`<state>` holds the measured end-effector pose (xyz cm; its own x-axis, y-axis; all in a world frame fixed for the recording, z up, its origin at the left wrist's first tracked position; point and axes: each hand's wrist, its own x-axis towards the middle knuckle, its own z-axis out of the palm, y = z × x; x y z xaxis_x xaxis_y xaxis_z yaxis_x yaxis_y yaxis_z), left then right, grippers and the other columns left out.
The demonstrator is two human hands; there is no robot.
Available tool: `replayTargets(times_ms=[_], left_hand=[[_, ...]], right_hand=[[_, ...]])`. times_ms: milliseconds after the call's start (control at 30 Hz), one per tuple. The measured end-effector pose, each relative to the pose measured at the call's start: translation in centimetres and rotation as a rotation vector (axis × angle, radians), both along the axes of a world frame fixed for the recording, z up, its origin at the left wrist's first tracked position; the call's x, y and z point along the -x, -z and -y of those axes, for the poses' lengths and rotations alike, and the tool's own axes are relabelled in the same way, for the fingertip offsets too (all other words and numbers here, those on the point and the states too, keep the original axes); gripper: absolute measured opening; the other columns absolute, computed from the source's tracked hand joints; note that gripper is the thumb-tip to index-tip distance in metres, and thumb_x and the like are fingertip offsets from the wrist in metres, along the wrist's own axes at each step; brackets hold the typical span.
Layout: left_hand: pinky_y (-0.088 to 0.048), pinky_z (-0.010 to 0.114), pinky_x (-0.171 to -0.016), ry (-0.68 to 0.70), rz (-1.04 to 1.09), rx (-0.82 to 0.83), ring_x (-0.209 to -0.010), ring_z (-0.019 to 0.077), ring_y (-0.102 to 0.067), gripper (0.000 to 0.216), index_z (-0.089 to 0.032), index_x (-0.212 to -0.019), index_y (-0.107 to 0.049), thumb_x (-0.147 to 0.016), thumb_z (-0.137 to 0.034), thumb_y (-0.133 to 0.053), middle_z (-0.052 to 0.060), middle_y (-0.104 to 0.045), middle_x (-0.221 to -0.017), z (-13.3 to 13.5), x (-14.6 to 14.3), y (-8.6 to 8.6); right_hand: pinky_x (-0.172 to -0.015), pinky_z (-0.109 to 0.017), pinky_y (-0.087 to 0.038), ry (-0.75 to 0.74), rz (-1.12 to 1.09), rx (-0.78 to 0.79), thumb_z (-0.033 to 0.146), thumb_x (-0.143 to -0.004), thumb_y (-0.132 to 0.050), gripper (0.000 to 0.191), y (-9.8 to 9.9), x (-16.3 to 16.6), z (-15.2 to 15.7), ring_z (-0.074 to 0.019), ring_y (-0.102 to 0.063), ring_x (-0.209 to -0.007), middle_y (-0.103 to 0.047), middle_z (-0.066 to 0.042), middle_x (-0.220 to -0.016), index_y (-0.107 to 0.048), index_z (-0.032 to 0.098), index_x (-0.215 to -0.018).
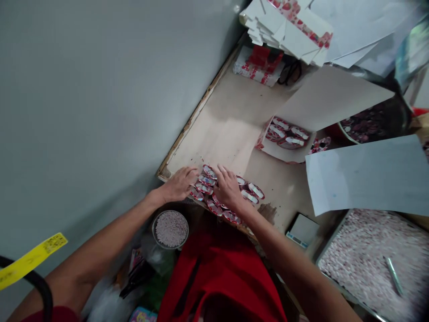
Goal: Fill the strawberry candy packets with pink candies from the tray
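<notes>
Several small oval red-and-white packets [249, 196] lie in rows along the table's near edge. My left hand [181, 183] is at the left end of these rows, its fingers bent a little and touching the outermost packets. Over the middle of the group lies my right hand [229, 190], fingers stretched out and resting on the packets, some of which it covers. Neither hand appears to lift anything. Farther back, an open box [284, 154] with its white lid raised has more of the same packets inside.
A small scale [302, 230] sits right of the packets. Beyond it, a large tray [338, 286] of small pale pieces holds a green tube [393, 276]. Below the table's left corner is a bowl [170, 229] of similar pieces. Flat cartons [284, 31] are stacked at the back.
</notes>
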<state>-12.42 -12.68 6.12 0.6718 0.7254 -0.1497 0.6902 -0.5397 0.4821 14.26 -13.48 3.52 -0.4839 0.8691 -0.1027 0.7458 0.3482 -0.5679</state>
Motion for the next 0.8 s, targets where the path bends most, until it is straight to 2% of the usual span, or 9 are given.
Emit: replayTargets(times_ms=[67, 167, 267, 367, 433, 533, 600, 700, 800], left_hand=[[-0.039, 0.049, -0.119, 0.051, -0.075, -0.047, -0.141, 0.0307, -0.044, 0.062, -0.020, -0.143, -0.051, -0.082, -0.009, -0.060, 0.015, -0.049, -0.150, 2.9, 0.5, 1.0], [-0.043, 0.045, -0.113, 0.051, -0.130, -0.122, -0.133, 0.0280, -0.051, 0.060, -0.023, -0.147, -0.051, -0.089, -0.006, -0.056, 0.014, -0.052, -0.147, 6.3, 0.1, 4.1], [-0.047, 0.044, -0.105, -0.014, -0.142, -0.212, -0.124, 0.0276, -0.054, 0.055, -0.026, -0.152, -0.049, -0.097, -0.015, -0.054, 0.014, -0.057, -0.141, 7.9, -1.1, 7.1], [-0.049, 0.043, -0.098, -0.078, -0.175, -0.253, -0.114, 0.0273, -0.058, 0.058, -0.032, -0.157, -0.044, -0.100, -0.020, -0.053, 0.013, -0.061, -0.134, 8.2, -2.5, 8.9], [-0.050, 0.044, -0.096, -0.132, -0.204, -0.259, -0.112, 0.0276, -0.059, 0.060, -0.036, -0.157, -0.043, -0.100, -0.020, -0.052, 0.013, -0.061, -0.135, 8.1, -3.3, 9.5], [-0.048, 0.047, -0.100, -0.187, -0.222, -0.253, -0.123, 0.0303, -0.057, 0.058, -0.041, -0.153, -0.048, -0.099, -0.019, -0.052, 0.012, -0.058, -0.144, 7.7, -3.6, 10.2], [-0.046, 0.050, -0.104, -0.190, -0.207, -0.240, -0.129, 0.0316, -0.055, 0.058, -0.043, -0.151, -0.051, -0.098, -0.020, -0.054, 0.011, -0.057, -0.147, 7.6, -3.2, 10.5], [-0.045, 0.052, -0.109, -0.148, -0.144, -0.253, -0.130, 0.0321, -0.056, 0.063, -0.043, -0.153, -0.048, -0.096, -0.020, -0.057, 0.010, -0.061, -0.144, 7.8, -2.2, 10.7], [-0.042, 0.057, -0.114, -0.172, -0.092, -0.298, -0.133, 0.0340, -0.056, 0.071, -0.045, -0.156, -0.042, -0.092, -0.023, -0.063, 0.011, -0.062, -0.142, 8.1, -1.6, 10.8]], right_hand=[[-0.119, -0.052, -0.033, -0.103, 0.031, 0.101, 0.004, -0.081, -0.059, 0.086, 1.2, 1.3, -1.6, -0.0353, -0.039, -0.147, -0.042, -0.021, -0.161, -0.031, 0.013, -0.161], [-0.115, -0.045, -0.040, -0.279, -0.022, 0.268, 0.009, -0.078, -0.066, 0.100, 3.0, 1.9, -4.1, -0.0325, -0.045, -0.144, -0.045, -0.024, -0.157, -0.017, 0.010, -0.165], [-0.117, -0.040, -0.038, -0.444, -0.081, 0.274, 0.020, -0.082, -0.072, 0.096, 3.6, 2.5, -6.0, -0.0306, -0.040, -0.149, -0.037, -0.027, -0.162, -0.022, 0.006, -0.163], [-0.119, -0.046, -0.035, -0.553, -0.011, 0.180, 0.025, -0.086, -0.071, 0.085, 3.4, 4.2, -7.8, -0.0328, -0.039, -0.149, -0.033, -0.023, -0.165, -0.031, 0.013, -0.161], [-0.118, -0.053, -0.033, -0.563, 0.105, 0.145, 0.027, -0.083, -0.075, 0.089, 3.0, 5.7, -8.9, -0.0379, -0.036, -0.149, -0.028, -0.021, -0.168, -0.034, 0.020, -0.162], [-0.114, -0.056, -0.034, -0.546, 0.227, 0.101, 0.031, -0.075, -0.083, 0.097, 2.6, 7.6, -9.9, -0.0425, -0.034, -0.147, -0.026, -0.020, -0.168, -0.037, 0.026, -0.161], [-0.110, -0.052, -0.039, -0.556, 0.225, 0.051, 0.034, -0.082, -0.078, 0.085, 2.5, 8.5, -9.7, -0.0388, -0.041, -0.141, -0.037, -0.019, -0.162, -0.041, 0.027, -0.159], [-0.104, -0.045, -0.043, -0.539, 0.193, -0.049, 0.034, -0.100, -0.057, 0.056, 3.2, 9.2, -8.6, -0.0305, -0.050, -0.127, -0.053, -0.013, -0.147, -0.047, 0.031, -0.154], [-0.105, -0.045, -0.040, -0.426, 0.200, -0.169, 0.036, -0.104, -0.052, 0.050, 4.7, 9.6, -7.7, -0.0273, -0.051, -0.122, -0.057, -0.006, -0.142, -0.045, 0.039, -0.153]])
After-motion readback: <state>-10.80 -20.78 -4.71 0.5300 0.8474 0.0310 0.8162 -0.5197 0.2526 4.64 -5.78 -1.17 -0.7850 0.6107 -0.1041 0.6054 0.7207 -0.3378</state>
